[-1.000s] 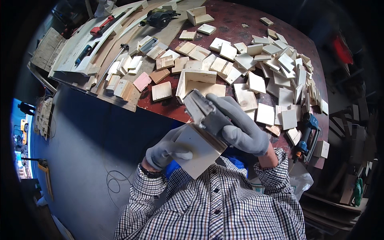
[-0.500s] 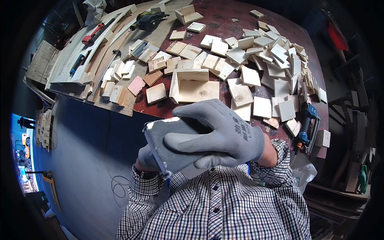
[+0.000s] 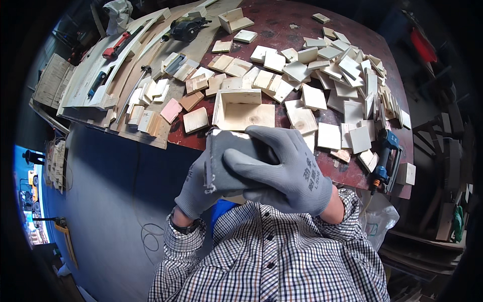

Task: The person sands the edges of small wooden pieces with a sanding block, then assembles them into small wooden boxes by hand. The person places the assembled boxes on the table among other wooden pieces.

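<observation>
Both my hands wear grey gloves and meet in front of my chest. My right hand (image 3: pixel 289 173) is closed around a dark grey block (image 3: pixel 234 151) with frayed pale edges, which looks like a sanding block; its thumb lies across the face. My left hand (image 3: pixel 196 189) is behind the block's left side, its fingers mostly hidden by it. A pale strip, perhaps wood, shows along the block's top edge. Just beyond my hands, an open wooden box-shaped piece (image 3: pixel 246 117) sits at the near edge of the dark red table (image 3: pixel 271 25).
Many small wooden boards (image 3: pixel 302 118) lie heaped on the table. A blue nail gun (image 3: pixel 386 158) lies at its right edge. On the left are a circular saw (image 3: pixel 186 28), a red tool (image 3: pixel 116 45) and a hammer (image 3: pixel 146 69). A clear plastic bag (image 3: pixel 380 221) hangs at right.
Both hands and the block have shifted slightly right, and the block has turned more upright. More of my left hand now shows beside it.
</observation>
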Demonstrator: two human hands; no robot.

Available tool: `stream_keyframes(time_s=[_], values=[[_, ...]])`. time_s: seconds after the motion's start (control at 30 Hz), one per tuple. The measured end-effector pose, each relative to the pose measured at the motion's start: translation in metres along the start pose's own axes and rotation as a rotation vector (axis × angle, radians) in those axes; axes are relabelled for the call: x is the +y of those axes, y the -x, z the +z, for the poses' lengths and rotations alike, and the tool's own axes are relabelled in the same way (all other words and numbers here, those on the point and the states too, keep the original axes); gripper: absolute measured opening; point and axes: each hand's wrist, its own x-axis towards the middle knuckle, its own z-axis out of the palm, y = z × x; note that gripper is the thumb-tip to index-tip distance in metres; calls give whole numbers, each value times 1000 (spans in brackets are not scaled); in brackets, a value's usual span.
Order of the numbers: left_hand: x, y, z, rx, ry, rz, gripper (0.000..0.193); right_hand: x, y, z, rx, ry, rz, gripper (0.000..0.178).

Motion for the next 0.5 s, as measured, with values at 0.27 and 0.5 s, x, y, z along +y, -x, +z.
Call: stream_keyframes(time_s=[0.27,0.5], values=[[2,8,8,59,232,-154,118,82,46,6,-140,445,282,55],[2,3,6,190,-250,183,101,-3,10,4,-37,48,42,63]])
